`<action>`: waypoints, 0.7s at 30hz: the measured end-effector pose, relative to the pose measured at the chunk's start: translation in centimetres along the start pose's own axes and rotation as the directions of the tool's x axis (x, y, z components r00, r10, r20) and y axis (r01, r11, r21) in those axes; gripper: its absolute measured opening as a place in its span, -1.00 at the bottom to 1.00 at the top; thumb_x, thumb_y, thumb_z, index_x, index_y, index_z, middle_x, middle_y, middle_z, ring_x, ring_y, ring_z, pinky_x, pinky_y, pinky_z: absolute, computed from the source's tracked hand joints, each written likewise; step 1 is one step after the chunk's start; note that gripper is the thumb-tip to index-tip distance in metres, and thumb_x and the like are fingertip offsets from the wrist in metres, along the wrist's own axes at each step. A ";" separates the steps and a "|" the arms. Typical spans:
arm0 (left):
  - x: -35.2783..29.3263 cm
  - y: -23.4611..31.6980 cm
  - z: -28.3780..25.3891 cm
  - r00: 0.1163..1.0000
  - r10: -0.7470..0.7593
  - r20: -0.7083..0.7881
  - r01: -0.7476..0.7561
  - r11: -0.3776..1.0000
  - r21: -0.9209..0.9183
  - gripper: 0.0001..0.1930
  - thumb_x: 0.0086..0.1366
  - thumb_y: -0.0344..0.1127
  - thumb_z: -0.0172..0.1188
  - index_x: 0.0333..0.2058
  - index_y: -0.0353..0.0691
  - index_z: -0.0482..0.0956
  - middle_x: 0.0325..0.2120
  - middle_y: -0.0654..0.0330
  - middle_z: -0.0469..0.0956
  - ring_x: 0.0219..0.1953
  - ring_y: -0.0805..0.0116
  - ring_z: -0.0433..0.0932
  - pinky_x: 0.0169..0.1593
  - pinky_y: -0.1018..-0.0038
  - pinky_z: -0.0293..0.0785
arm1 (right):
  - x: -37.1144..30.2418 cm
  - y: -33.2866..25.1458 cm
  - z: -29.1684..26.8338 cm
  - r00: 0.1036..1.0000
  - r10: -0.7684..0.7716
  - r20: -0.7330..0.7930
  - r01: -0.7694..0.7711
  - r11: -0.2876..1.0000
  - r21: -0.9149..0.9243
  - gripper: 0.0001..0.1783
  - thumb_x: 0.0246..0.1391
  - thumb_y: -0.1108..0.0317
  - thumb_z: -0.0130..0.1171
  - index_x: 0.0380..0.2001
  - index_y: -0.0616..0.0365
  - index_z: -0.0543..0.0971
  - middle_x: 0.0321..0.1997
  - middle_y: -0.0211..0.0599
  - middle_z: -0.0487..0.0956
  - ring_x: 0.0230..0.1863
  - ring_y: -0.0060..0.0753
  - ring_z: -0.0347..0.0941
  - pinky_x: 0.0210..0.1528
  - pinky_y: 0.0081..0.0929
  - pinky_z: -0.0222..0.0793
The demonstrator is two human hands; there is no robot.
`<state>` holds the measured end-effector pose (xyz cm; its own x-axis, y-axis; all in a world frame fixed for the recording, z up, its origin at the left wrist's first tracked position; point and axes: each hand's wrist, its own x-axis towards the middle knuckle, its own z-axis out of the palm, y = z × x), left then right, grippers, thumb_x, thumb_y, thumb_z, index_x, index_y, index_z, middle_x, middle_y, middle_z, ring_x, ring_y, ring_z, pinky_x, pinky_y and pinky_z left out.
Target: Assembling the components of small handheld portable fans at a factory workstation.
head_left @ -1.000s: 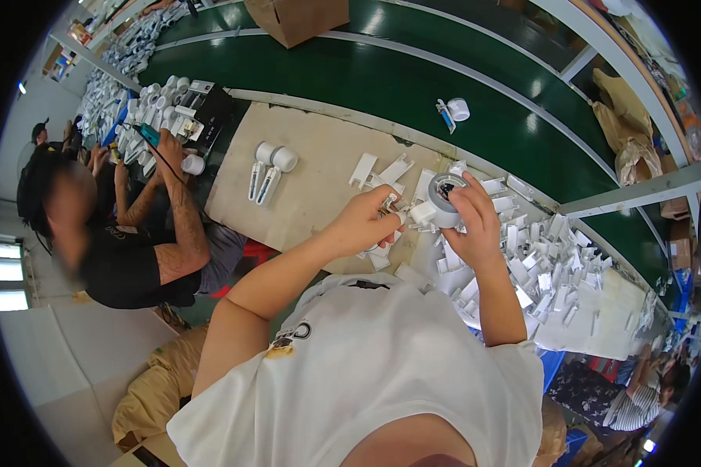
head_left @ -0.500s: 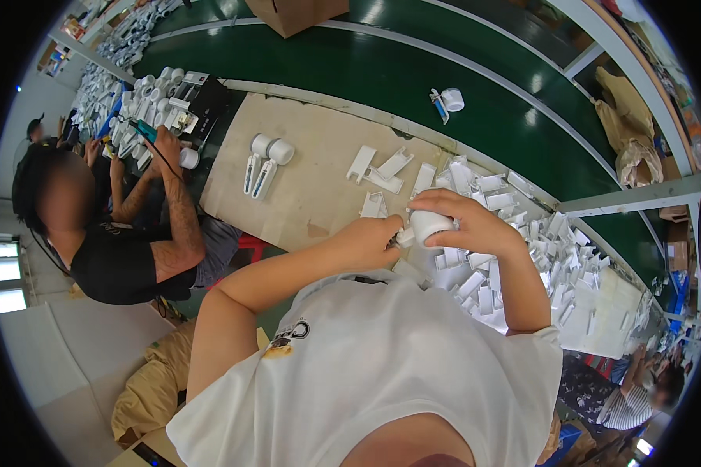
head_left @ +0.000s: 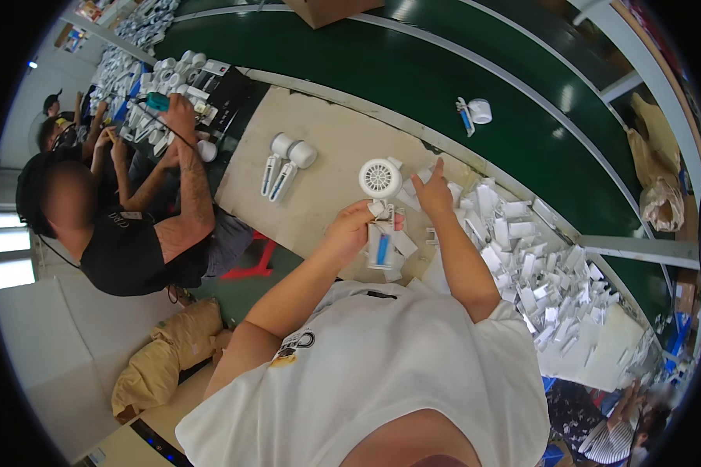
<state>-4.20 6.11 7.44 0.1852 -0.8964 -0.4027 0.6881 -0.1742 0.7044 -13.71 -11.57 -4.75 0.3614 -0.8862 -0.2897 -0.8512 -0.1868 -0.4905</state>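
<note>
A white handheld fan is upright over the near part of the table, its round slotted grille facing up. My left hand is closed around its neck and the top of its handle. The handle lies open, and a blue cylinder like a battery shows inside. My right hand is stretched out to the right of the fan head, thumb and forefinger apart, nothing seen in it. Beneath and beside those fingers lie loose white plastic handle shells, partly hidden by the hand.
Two similar white fans lie on the beige tabletop at left. A large heap of white shells covers the right side. Another fan rests on the green conveyor belt. A co-worker sits at left, holding a teal tool.
My left hand has turned the fan so its grille and open handle face up. My right hand has let go of the fan head and moved forward over the loose shells.
</note>
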 end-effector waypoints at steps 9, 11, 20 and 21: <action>0.6 1.8 -1.7 0.994 0.094 -0.064 -0.081 0.980 0.184 -0.71 0.21 -0.21 0.06 -0.19 -0.28 0.49 -0.25 0.14 0.55 -0.30 0.48 0.51 -0.27 0.54 0.43 | 3.3 1.3 2.4 0.957 -0.206 -0.204 0.271 0.889 0.370 -0.29 -0.14 0.46 0.07 0.16 0.10 0.14 -0.24 -0.09 0.45 -0.31 -0.17 0.42 -0.23 -0.32 0.35; 0.9 1.2 -2.6 0.970 0.207 -0.128 -0.195 0.976 0.098 -0.69 0.21 -0.30 0.05 -0.10 -0.32 0.42 -0.19 0.06 0.52 -0.23 0.38 0.53 -0.26 0.55 0.46 | 0.6 -0.2 -1.0 0.994 -0.039 0.104 -0.069 0.521 0.851 -0.56 -0.09 0.44 0.05 -0.03 0.15 0.40 -0.36 -0.35 0.47 -0.39 -0.50 0.36 -0.31 -0.51 0.30; 2.3 0.4 0.5 0.959 0.256 -0.125 -0.274 0.948 -0.160 -0.73 0.24 -0.32 0.02 -0.12 -0.32 0.42 -0.16 0.10 0.49 -0.16 0.34 0.50 -0.14 0.43 0.45 | -13.4 -4.3 -10.3 0.740 -0.600 -0.304 0.671 0.623 0.402 -0.39 -0.25 0.48 0.27 0.00 0.08 0.41 -0.10 -0.26 0.35 -0.16 -0.32 0.28 -0.14 -0.45 0.27; 2.2 0.2 0.9 0.960 0.254 -0.114 -0.270 0.950 -0.158 -0.73 0.24 -0.32 0.02 -0.12 -0.32 0.42 -0.16 0.10 0.49 -0.16 0.34 0.50 -0.14 0.43 0.45 | -14.0 -4.5 -10.6 0.703 -0.625 -0.339 0.709 0.657 0.257 -0.39 -0.26 0.46 0.28 0.00 0.07 0.41 -0.10 -0.27 0.36 -0.16 -0.27 0.28 -0.13 -0.42 0.27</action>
<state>-4.26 3.76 7.23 0.4331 -0.8586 -0.2742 0.7143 0.1414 0.6855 -18.96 -2.84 10.16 0.6573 -0.6499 0.3816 -0.2053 -0.6416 -0.7391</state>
